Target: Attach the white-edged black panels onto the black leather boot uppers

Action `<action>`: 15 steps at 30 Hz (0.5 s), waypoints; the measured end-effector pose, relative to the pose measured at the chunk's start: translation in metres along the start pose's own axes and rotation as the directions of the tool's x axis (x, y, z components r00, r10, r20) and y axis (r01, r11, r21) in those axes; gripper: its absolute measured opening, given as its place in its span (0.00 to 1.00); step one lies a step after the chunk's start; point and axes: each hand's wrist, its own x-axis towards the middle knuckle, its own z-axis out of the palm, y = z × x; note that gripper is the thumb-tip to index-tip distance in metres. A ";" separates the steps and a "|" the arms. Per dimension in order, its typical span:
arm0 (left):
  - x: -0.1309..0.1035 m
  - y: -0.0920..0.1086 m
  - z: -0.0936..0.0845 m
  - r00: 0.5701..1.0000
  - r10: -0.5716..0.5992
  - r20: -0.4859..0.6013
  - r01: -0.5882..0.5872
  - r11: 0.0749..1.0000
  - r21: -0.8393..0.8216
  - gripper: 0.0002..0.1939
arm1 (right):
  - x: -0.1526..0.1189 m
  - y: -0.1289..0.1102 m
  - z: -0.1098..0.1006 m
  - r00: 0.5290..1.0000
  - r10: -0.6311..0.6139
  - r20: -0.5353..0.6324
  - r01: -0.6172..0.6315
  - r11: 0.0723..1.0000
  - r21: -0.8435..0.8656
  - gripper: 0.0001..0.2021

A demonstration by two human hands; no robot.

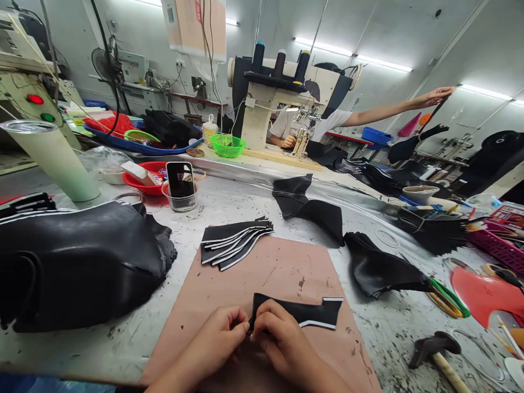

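A black leather piece (pixel 305 312) with white strips along parts of its edge lies on the pinkish-brown mat (pixel 262 273) in front of me. My left hand (pixel 225 330) pinches its left end between thumb and forefinger. Close beside it, my right hand (pixel 278 333) has its fingers curled over the same end, gripping it. The exact contact under the fingertips is hidden. Farther up the mat, several similar white-edged black pieces (pixel 233 240) lie fanned in a stack. Behind them, a larger black leather cutout (pixel 309 204) rests on the silvery table.
At left sit a big black leather pile (pixel 82 262), a pale green tumbler (pixel 51 158) and a phone (pixel 180 180) in a clear cup. At right are a black leather bundle (pixel 380 267) and a hammer (pixel 436 352). Behind a sewing machine (pixel 286 103), another person stretches an arm (pixel 388 109) out.
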 end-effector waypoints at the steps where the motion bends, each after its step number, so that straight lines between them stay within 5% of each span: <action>1: 0.000 0.000 0.000 1.000 -0.005 -0.003 0.005 1.000 0.003 0.18 | -0.001 0.000 -0.002 1.000 0.005 -0.005 -0.005 1.000 0.030 0.07; 5: 0.001 -0.002 0.000 0.999 -0.018 -0.027 0.019 1.000 0.023 0.18 | -0.009 0.006 -0.014 0.984 0.166 -0.071 -0.126 0.912 0.390 0.08; 8: 0.003 -0.004 0.002 0.999 -0.014 -0.048 0.016 0.999 0.048 0.17 | -0.021 0.014 -0.031 0.923 0.349 -0.161 -0.204 0.801 0.563 0.12; 10: 0.004 -0.005 0.004 0.997 -0.002 -0.074 0.007 0.997 0.074 0.16 | -0.031 0.018 -0.046 0.893 0.355 -0.276 -0.248 0.901 0.356 0.13; 12: 0.004 -0.006 0.006 0.993 0.023 -0.114 -0.010 0.994 0.113 0.16 | -0.041 0.020 -0.063 0.908 0.245 -0.339 -0.295 0.950 -0.103 0.12; 15: 0.003 -0.011 0.002 0.980 0.101 -0.170 -0.067 0.979 0.193 0.15 | -0.057 0.024 -0.091 0.956 0.124 -0.265 -0.277 0.676 -0.683 0.13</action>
